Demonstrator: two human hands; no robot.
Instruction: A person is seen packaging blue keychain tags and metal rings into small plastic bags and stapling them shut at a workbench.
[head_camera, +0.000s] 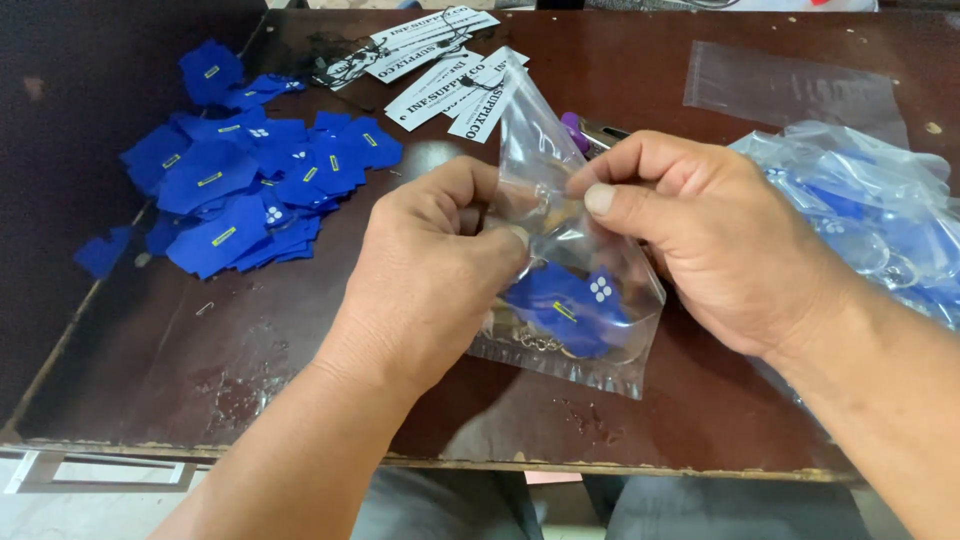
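Two hands meet at centre frame over a worn brown table (700, 90). Left hand (430, 280), lower centre, fingers curled, pinching one side of a small clear plastic bag (560, 330). Right hand (710, 240), right of centre, thumb and forefinger pinching the bag's other side near its mouth. Bag held between both, its lower edge just above or on the tabletop; cannot tell which. Inside it: a blue fabric piece (565, 305) with a small yellow tag and white dots, plus a metal chain at the bottom.

At the right edge, a heap of filled clear bags (880, 220) with blue contents, near the right wrist. Left of centre, a loose pile of blue fabric pieces (240, 180), well apart from the hands. Just behind the bag, a purple-tipped object (578, 130), partly hidden. Top centre, white printed card tags (440, 70) fanned out. Upper right, one flat empty clear bag (790, 90).
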